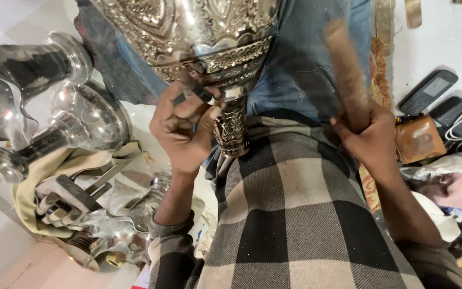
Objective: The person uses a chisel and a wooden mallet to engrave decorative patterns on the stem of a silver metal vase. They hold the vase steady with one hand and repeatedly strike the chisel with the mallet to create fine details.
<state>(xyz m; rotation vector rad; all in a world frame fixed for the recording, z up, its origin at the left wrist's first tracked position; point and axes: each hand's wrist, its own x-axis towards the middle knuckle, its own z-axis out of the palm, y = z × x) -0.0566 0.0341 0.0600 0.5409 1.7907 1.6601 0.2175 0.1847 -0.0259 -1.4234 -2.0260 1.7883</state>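
- Nearest to me, a checked cloth point(295, 214) of black, grey and cream squares covers my lap; it looks soft and woven.
- My left hand point(185, 128) is curled shut around a small dark tool point(199, 93), thumb and fingers pinching it against the narrow neck of an embossed silver vessel point(209, 37).
- The vessel rests over my lap with its long axis running away from me: the slim patterned neck point(232, 126) points back toward my body and the wide bowl swells toward the top of the view.
- Its metal is bright and mirror-like, worked all over with raised floral bands.
- My right hand point(370, 136) is closed in a fist around a brown wooden stick point(346, 69), which stands up and away from me and is blurred.
- To my left, on a yellowish cloth point(44, 176), lie polished silver stands point(44, 123) with round bases and dark stems, plus smaller shiny parts point(118, 230) heaped together.
- To my right sit a brown leather wallet point(418, 139) and, farther off, a dark keypad phone point(429, 91) on a pale surface.
- Farthest ahead, blue denim point(316, 48) shows behind the vessel.
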